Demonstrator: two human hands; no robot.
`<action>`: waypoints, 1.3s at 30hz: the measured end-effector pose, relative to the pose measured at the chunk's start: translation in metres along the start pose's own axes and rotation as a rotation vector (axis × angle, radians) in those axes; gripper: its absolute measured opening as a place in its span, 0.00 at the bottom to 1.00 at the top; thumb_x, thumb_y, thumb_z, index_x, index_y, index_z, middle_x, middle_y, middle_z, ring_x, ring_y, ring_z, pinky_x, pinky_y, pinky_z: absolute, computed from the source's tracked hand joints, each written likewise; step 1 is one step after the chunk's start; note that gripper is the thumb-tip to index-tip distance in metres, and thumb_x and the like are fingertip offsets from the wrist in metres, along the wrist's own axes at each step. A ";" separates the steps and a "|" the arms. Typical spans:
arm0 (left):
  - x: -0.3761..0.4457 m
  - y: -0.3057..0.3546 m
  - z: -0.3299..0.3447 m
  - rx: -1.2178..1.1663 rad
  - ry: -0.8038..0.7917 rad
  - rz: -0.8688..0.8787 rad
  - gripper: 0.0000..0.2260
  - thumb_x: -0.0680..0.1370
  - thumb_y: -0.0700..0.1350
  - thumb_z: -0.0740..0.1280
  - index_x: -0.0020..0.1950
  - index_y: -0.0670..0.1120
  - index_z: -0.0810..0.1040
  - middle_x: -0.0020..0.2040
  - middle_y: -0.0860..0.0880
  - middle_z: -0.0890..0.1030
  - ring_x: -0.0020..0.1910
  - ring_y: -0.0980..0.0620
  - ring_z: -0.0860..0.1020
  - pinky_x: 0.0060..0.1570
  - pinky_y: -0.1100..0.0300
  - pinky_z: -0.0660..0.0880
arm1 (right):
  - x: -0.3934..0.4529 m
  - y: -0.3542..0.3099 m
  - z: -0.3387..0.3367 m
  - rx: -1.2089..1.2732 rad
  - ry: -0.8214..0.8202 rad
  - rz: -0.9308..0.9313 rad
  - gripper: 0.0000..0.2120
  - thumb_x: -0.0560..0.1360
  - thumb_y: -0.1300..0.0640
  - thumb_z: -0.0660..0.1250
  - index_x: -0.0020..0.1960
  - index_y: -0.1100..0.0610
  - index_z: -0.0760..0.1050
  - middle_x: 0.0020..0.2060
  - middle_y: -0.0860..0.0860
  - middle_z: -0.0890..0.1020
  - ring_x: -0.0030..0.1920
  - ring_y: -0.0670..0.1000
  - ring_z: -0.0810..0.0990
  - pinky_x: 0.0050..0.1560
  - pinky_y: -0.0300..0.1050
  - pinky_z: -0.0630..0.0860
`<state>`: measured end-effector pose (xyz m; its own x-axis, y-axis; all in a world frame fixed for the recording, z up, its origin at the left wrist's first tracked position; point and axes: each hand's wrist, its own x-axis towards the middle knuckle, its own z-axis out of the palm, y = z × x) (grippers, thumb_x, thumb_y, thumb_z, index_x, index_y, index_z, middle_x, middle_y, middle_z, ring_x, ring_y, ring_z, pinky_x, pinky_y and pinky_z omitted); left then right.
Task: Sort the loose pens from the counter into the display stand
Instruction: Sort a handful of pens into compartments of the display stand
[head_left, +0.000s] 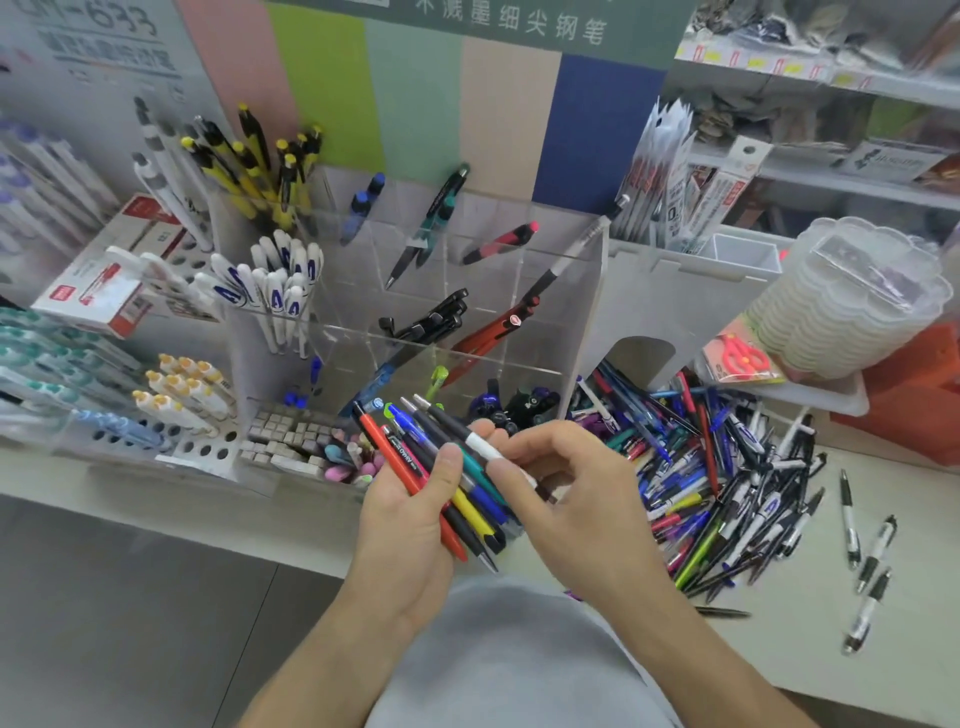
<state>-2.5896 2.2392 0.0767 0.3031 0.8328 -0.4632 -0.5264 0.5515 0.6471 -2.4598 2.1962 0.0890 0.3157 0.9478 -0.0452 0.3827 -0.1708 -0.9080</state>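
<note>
counter (779, 649); left hand (410, 525) grips pens (447, 467) pointing up-left

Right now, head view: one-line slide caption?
Left hand grips a pen bundle; right hand pinches one before the acrylic stand.

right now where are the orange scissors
In the head view, the orange scissors lie far right on the counter, beside the stack of clear plastic lids, behind the loose pen pile.

Left hand (410, 514) palm up, thumb curled over a fanned bundle; right hand (566, 499) alongside, fingertips (501, 470) pinching at its top, both forearms bare.
</note>
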 end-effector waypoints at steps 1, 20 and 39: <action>0.001 0.001 -0.001 -0.001 -0.002 0.008 0.13 0.80 0.38 0.60 0.63 0.39 0.77 0.55 0.43 0.86 0.54 0.48 0.85 0.44 0.59 0.82 | 0.000 0.001 0.004 -0.007 -0.009 0.004 0.03 0.76 0.57 0.74 0.48 0.51 0.82 0.40 0.43 0.83 0.42 0.43 0.82 0.42 0.34 0.78; 0.014 0.005 -0.019 0.607 0.164 0.343 0.15 0.71 0.51 0.72 0.53 0.43 0.81 0.42 0.50 0.87 0.42 0.51 0.86 0.37 0.62 0.81 | 0.008 0.005 0.013 0.651 -0.173 0.453 0.18 0.70 0.57 0.74 0.57 0.62 0.79 0.48 0.57 0.87 0.46 0.57 0.87 0.42 0.53 0.85; 0.017 0.038 -0.027 0.366 -0.022 0.069 0.16 0.77 0.53 0.64 0.47 0.38 0.72 0.29 0.42 0.66 0.20 0.53 0.63 0.17 0.65 0.61 | 0.022 0.004 -0.031 0.584 -0.205 0.339 0.11 0.74 0.65 0.71 0.55 0.58 0.85 0.37 0.60 0.84 0.35 0.53 0.82 0.41 0.40 0.81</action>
<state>-2.6257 2.2730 0.0770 0.2960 0.8673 -0.4002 -0.2285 0.4711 0.8520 -2.4247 2.2081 0.0970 0.1435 0.9092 -0.3909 -0.2549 -0.3477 -0.9023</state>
